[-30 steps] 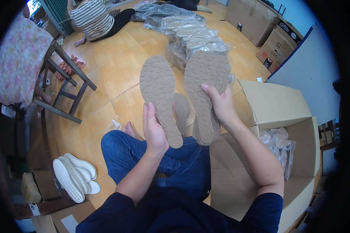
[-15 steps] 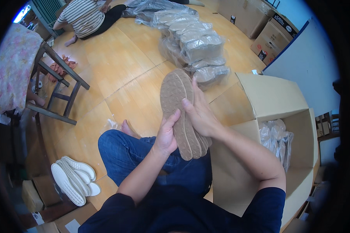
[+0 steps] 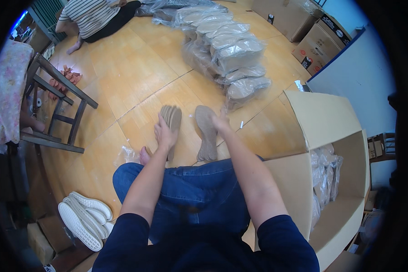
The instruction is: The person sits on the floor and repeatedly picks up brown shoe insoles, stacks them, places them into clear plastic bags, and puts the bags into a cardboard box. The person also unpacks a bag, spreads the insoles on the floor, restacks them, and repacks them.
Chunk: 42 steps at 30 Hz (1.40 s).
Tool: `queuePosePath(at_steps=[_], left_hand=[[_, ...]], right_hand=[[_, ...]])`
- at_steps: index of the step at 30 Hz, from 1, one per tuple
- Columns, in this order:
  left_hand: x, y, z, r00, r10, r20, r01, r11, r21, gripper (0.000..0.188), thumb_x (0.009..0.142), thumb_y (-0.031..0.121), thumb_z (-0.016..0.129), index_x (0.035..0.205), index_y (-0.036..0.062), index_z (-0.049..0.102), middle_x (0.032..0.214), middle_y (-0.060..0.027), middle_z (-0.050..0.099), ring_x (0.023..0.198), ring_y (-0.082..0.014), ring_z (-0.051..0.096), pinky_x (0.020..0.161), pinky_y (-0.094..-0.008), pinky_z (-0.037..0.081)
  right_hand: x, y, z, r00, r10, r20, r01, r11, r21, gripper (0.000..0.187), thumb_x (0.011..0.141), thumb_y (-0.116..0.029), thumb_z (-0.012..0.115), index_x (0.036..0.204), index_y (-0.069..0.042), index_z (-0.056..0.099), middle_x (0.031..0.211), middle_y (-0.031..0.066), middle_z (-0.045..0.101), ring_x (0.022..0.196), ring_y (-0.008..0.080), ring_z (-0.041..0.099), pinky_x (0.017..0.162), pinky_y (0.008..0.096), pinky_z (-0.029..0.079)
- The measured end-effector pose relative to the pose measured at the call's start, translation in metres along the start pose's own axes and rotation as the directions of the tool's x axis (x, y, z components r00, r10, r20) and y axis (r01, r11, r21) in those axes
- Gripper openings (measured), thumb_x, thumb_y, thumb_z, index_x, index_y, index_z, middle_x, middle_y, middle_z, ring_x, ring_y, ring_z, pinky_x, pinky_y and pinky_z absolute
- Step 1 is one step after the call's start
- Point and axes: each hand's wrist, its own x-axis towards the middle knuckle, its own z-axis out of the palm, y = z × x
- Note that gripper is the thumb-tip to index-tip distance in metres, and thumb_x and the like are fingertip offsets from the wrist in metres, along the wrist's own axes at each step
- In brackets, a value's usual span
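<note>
My left hand (image 3: 165,135) is closed round a stack of brown shoe soles (image 3: 176,119), tilted on edge so several layered rims show. In my right hand (image 3: 221,122) is a second bunch of brown shoe soles (image 3: 205,129), gripped by its outer side, the broad face turned up. Both bunches are apart from each other, just beyond my crossed legs in jeans (image 3: 190,186). Motion blurs the right fingers a little, and some are hidden behind the soles.
Plastic-wrapped soles (image 3: 240,50) lie in a long row ahead. An open cardboard box (image 3: 281,190) with wrapped soles inside stands at my right. White soles (image 3: 81,224) lie at lower left. A dark wooden stool (image 3: 65,119) is on the left; another person (image 3: 95,22) sits far left.
The single stack both hands held has been parted into two bunches, one per hand. Both hands have moved forward and apart, lower over the floor.
</note>
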Motion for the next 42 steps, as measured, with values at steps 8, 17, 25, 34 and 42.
queuePosePath(at_steps=[8,17,25,34,42], left_hand=[[0.003,-0.003,0.044,0.992,0.095,-0.079,-0.089,0.993,0.084,0.112,0.07,0.026,0.076,0.154,0.0097,0.003,0.131,-0.0288,0.036,0.118,-0.0442,0.041,0.102,-0.0505,0.035],[0.0,0.005,0.052,0.986,0.121,-0.116,-0.115,0.992,0.054,0.106,0.072,0.024,0.072,0.153,0.0075,0.005,0.13,-0.0281,0.035,0.12,-0.0436,0.039,0.102,-0.0517,0.032],[0.021,-0.012,0.052,0.977,0.171,-0.128,-0.182,0.98,-0.076,0.106,0.074,0.013,0.071,0.153,0.0059,0.001,0.125,-0.0268,0.038,0.114,-0.0391,0.044,0.101,-0.0438,0.036],[0.013,0.008,0.042,0.977,0.214,0.004,-0.214,0.977,-0.008,0.107,0.073,0.018,0.071,0.153,0.0034,0.0,0.133,-0.0298,0.036,0.124,-0.0434,0.04,0.106,-0.0457,0.033],[0.023,0.003,0.044,0.99,0.128,0.067,-0.121,0.988,-0.1,0.107,0.077,0.035,0.067,0.152,0.002,-0.001,0.14,-0.0293,0.031,0.129,-0.0436,0.035,0.11,-0.0472,0.028]], right_hand=[[0.015,0.04,0.027,0.989,0.129,0.07,-0.136,0.986,0.099,0.107,0.065,-0.039,0.076,0.15,-0.002,0.021,0.137,0.0307,0.043,0.127,0.0404,0.045,0.104,0.0395,0.04],[-0.001,0.032,0.058,0.967,0.018,0.254,-0.046,0.993,0.107,0.106,0.063,-0.033,0.077,0.145,0.003,0.021,0.137,0.0322,0.035,0.124,0.0375,0.046,0.101,0.0373,0.043],[-0.018,0.003,0.043,0.881,-0.212,0.423,0.072,0.943,0.324,0.098,0.082,-0.022,0.06,0.153,-0.006,-0.006,0.138,0.0259,0.044,0.121,0.0292,0.052,0.103,0.0381,0.04],[-0.046,-0.033,0.018,0.978,-0.182,0.099,0.206,0.889,-0.408,0.098,0.076,-0.037,0.065,0.154,-0.012,0.011,0.149,0.0327,0.023,0.119,0.0456,0.051,0.099,0.0466,0.044],[-0.043,-0.021,0.034,0.97,-0.18,0.165,0.234,0.879,-0.416,0.106,0.077,-0.058,0.064,0.154,-0.012,0.007,0.153,0.0357,0.003,0.123,0.0544,0.042,0.101,0.0496,0.042]])
